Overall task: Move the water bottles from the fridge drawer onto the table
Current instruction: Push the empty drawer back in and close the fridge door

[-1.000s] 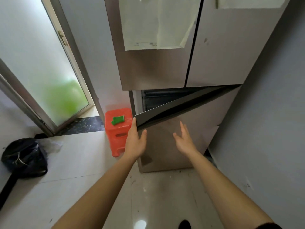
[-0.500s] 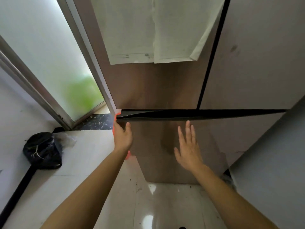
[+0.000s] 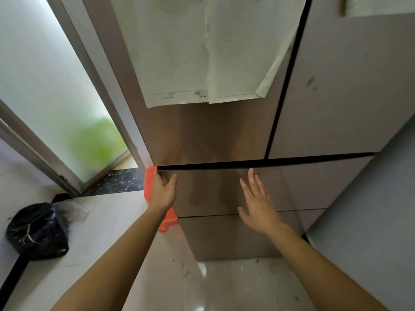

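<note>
Fridge drawer [image 3: 208, 191] — L hand [image 3: 162, 191] round corner, R hand [image 3: 258, 205] flat

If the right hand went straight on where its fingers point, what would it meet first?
Likely the glossy brown fridge drawer front, just under the black gap along its top. The open right hand may be touching it; depth is unclear.

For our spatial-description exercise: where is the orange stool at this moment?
In the head view, the orange stool stands beside the fridge's lower left corner, partly hidden behind the left hand and forearm.
</note>
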`<state>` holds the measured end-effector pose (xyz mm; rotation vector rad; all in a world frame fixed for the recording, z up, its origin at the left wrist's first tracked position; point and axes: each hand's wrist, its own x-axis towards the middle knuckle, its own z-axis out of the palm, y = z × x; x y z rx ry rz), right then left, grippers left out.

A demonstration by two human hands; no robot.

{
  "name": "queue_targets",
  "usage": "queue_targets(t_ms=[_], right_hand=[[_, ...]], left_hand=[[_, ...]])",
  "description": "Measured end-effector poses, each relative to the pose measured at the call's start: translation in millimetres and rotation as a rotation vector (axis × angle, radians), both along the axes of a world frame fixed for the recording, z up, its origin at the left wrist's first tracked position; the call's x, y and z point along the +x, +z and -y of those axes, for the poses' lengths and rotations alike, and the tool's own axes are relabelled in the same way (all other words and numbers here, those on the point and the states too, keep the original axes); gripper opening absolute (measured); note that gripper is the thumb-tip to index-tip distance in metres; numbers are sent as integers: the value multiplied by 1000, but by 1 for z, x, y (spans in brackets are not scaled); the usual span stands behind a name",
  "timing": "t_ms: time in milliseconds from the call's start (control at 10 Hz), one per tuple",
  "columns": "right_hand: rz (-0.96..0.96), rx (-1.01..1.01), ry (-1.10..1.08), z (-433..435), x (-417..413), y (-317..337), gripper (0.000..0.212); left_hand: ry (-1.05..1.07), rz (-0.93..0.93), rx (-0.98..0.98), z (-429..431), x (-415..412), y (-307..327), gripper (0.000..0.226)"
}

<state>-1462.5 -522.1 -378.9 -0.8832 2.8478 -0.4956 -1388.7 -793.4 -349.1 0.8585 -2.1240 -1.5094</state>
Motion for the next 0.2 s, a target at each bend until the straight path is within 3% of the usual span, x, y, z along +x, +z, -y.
queue_targets(t_ms=[100,200], right_hand=[[114,-180,-22,3,12,36,72],[4,-522,-14,14,20,115,54]], left_hand=[[37,-13,-352,1,3,16,67],[125,-138,-602,-18,4,49,85]])
